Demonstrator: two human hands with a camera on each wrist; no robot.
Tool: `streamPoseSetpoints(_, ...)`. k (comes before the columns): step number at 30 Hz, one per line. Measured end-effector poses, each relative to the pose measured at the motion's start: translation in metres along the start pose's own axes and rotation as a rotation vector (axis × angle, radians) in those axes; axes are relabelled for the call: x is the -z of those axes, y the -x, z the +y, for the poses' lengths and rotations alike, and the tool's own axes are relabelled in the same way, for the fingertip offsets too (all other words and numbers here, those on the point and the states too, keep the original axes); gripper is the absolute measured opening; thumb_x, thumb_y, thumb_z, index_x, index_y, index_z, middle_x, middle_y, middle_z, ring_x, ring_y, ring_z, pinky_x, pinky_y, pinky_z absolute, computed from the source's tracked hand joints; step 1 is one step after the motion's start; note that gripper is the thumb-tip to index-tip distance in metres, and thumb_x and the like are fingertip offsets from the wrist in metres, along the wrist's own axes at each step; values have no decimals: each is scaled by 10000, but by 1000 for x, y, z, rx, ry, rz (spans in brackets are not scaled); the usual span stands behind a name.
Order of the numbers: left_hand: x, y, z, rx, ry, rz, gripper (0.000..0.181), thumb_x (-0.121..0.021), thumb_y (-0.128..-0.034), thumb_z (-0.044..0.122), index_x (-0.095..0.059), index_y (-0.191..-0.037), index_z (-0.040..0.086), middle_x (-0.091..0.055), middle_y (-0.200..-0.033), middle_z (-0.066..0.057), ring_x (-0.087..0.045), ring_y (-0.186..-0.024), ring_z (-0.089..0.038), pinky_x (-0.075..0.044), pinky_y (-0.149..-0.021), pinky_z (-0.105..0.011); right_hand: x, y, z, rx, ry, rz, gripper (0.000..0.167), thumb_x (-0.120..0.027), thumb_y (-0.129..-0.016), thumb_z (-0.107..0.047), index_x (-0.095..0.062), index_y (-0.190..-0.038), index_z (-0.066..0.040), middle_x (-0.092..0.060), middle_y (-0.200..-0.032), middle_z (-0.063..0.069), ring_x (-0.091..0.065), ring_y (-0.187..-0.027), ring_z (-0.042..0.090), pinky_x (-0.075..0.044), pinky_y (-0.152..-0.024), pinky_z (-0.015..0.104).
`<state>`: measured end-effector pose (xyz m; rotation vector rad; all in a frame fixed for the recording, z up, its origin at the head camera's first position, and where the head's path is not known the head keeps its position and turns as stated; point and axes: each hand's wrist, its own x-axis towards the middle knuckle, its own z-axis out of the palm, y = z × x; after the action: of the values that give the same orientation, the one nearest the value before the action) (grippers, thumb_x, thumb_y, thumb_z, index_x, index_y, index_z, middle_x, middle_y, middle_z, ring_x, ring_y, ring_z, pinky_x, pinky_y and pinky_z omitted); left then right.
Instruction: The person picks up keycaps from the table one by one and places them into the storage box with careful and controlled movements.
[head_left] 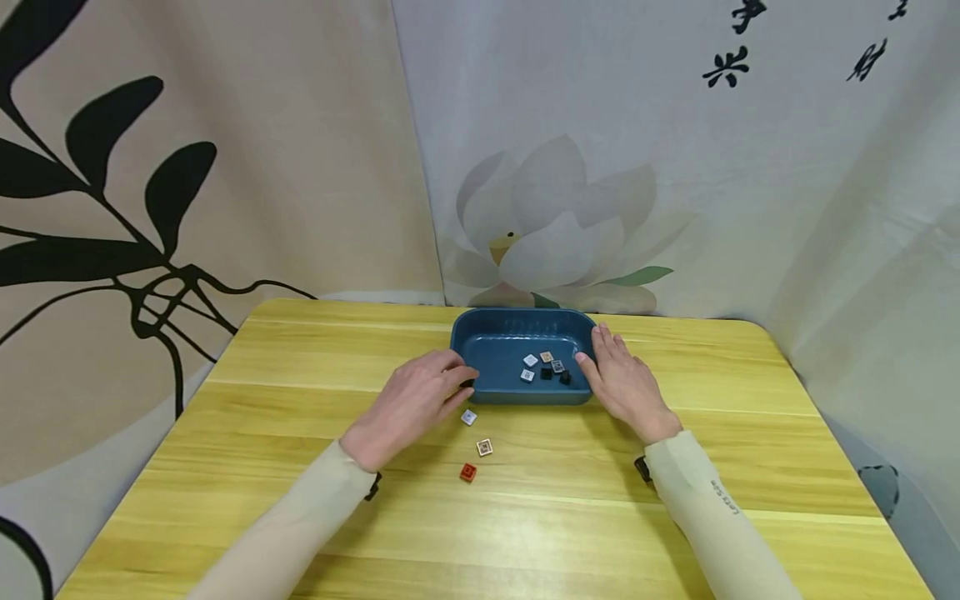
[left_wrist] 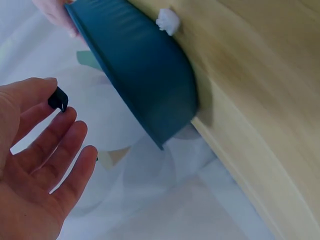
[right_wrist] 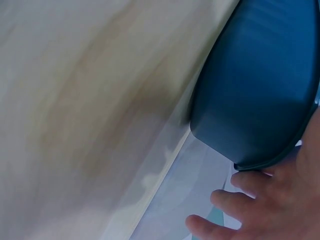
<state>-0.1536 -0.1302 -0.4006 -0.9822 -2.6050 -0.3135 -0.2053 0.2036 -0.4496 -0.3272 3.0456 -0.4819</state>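
Left hand, centre-left of frame: pinching a small black keycap between thumb and fingertip, other fingers loosely spread. Cap is at the tray's lower-left corner; can't tell from these angles whether it's past the rim. Looks like light, stiff plastic, low breakage risk, probably slick and easy to flick away; best held by opposite side walls. Just below, on the table, near lower centre: red keycap, white keycap, beige keycap, loose and apart.

Centre: blue tray, looks rigid, smooth-walled. Contents bunched toward its right half: two white caps, two black caps, one beige cap, one grey cap.

Right hand, right of centre: fingers extended along tray's right end, thumb at the rim, no keycap visible in it.
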Motion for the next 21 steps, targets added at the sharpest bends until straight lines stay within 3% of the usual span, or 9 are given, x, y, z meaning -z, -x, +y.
streamPoseSetpoints(8,-6,-21,8,-5,-7,5,243,-791,-942,221,-795,-1161,116,-686,-1084,-16,-638,-912,-153,-552,-749,-268,-1,0,1,-2,-7,-4,798,-230,-1106,-566,-156,-1631,30,-106,-1709,206,-161,-1552,439,-270,-1175,644)
streamPoseSetpoints(21,-24,-56,9,50,-5,-49,248,-750,-974,224,-781,-1198,121,-676,-1122,-32,-616,-948,-174,-549,-808,-273,-1,0,2,2,-6,0,797,-231,-1106,-564,-156,-1629,33,-106,-1708,211,-164,-1551,442,-269,-1179,635)
